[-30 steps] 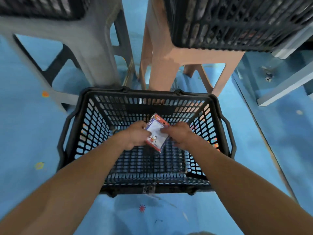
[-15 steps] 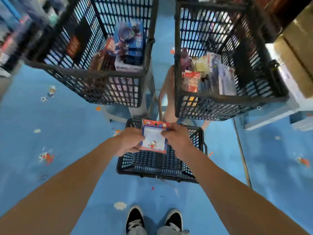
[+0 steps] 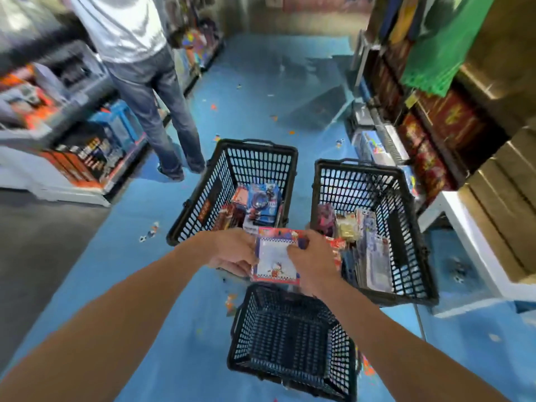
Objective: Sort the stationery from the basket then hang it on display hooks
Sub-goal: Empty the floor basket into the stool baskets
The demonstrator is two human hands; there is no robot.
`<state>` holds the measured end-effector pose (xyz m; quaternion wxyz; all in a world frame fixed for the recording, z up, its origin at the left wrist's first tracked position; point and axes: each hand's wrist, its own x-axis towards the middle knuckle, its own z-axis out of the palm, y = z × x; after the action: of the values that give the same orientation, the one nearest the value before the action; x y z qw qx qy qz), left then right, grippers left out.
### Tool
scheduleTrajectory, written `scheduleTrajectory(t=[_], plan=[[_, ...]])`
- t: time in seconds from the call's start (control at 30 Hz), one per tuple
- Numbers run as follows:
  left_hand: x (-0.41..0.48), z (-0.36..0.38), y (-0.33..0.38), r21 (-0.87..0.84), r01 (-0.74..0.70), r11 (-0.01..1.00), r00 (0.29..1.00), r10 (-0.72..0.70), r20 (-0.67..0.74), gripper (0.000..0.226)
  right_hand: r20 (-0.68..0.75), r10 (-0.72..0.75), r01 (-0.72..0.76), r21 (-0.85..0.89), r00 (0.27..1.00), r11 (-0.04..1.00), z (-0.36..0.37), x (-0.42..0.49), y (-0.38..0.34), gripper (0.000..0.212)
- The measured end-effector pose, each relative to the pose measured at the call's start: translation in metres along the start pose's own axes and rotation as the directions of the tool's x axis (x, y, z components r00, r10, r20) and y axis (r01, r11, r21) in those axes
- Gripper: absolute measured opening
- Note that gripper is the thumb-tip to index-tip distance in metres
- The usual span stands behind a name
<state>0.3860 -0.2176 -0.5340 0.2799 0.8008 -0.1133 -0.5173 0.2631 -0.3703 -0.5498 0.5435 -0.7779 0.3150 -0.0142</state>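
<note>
Since half a second ago the packet (image 3: pixel 274 266) has come up with both hands, from over the low basket (image 3: pixel 290 338) to a spot in front of the gap between the two stocked baskets, and my view has lifted with it.

I hold it at the centre of the frame, upright and facing me, just above the far rim of the low basket. My left hand (image 3: pixel 232 252) grips its left edge with the fingers curled round the back. My right hand (image 3: pixel 314 264) pinches the upper right part, thumb pressed across the front and fingers hidden behind.

It is a flat rectangular pack in glossy clear wrap. The middle is white, framed by a blue-and-white chequered border inside a red outer edge. A red header runs along the top, and a small cartoon figure sits near the bottom.

Beyond it, the left stocked basket (image 3: pixel 200 210) and the right stocked basket (image 3: pixel 406 216) hold more packets. Another person (image 3: pixel 136 53) stands at the upper left.
</note>
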Motion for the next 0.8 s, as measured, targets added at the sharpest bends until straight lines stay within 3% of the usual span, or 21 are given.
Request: scheduleTrajectory(t=[0.1,0.17,0.43,0.57,0.63,0.73,0.8], plan=[[-0.001,-0.039,0.021,-0.121,-0.050,0.991,0.988,0.031,-0.154,0.010,-0.010,0.039,-0.038,0.094,0.999,0.995,0.004,0.039,-0.032,0.013],[0.011,-0.065,0.031,-0.178,-0.098,0.979,0.962,0.047,-0.270,0.011,-0.018,0.066,-0.063,0.148,0.998,0.987,0.012,0.071,-0.048,0.021],[0.132,-0.178,0.048,-0.163,-0.313,0.935,0.773,0.152,-0.616,0.025,-0.062,0.012,-0.009,0.046,0.998,0.999,0.070,0.246,-0.107,0.006],[0.239,-0.229,0.036,-0.121,-0.282,0.952,0.739,0.135,-0.660,0.017,0.013,0.078,-0.078,-0.014,0.997,0.997,0.115,0.354,-0.105,0.011],[0.285,-0.242,0.021,-0.120,-0.229,0.966,0.760,0.100,-0.642,0.009,0.072,0.172,-0.168,-0.054,0.983,0.984,0.144,0.409,-0.082,0.028],[0.341,-0.248,0.002,-0.087,-0.080,0.993,0.840,0.020,-0.542,0.023,0.132,0.309,-0.286,-0.166,0.942,0.944,0.172,0.448,-0.067,0.011],[0.372,-0.243,-0.008,-0.025,0.036,0.999,0.889,-0.043,-0.455,0.046,0.146,0.366,-0.337,-0.192,0.919,0.922,0.183,0.460,-0.062,0.027]])
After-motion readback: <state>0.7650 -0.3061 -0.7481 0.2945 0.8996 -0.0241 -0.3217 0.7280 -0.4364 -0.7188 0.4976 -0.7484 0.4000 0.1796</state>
